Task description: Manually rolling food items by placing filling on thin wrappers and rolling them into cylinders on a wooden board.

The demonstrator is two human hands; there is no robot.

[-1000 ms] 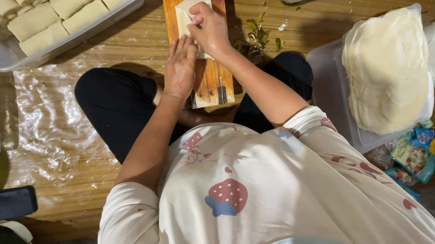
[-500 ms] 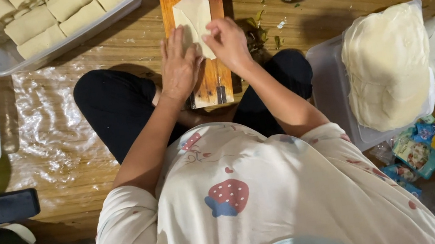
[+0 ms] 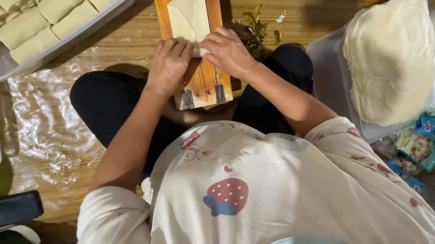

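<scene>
The pale wrapper sheet lies flat on the narrow wooden board that rests over the person's lap, and both the left hand and the right hand press curled fingers onto its near edge, gripping the start of a roll. The likeliest slip is a tear or a lopsided roll — the sheet looks thin and soft, so uneven pressure from one hand could split it or skew it off the board. It is cream-coloured, smooth and roughly rectangular, creased down the middle.

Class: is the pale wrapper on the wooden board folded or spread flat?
Folded: the wrapper shows side flaps turned inward, both hands pressing its near end.
</scene>
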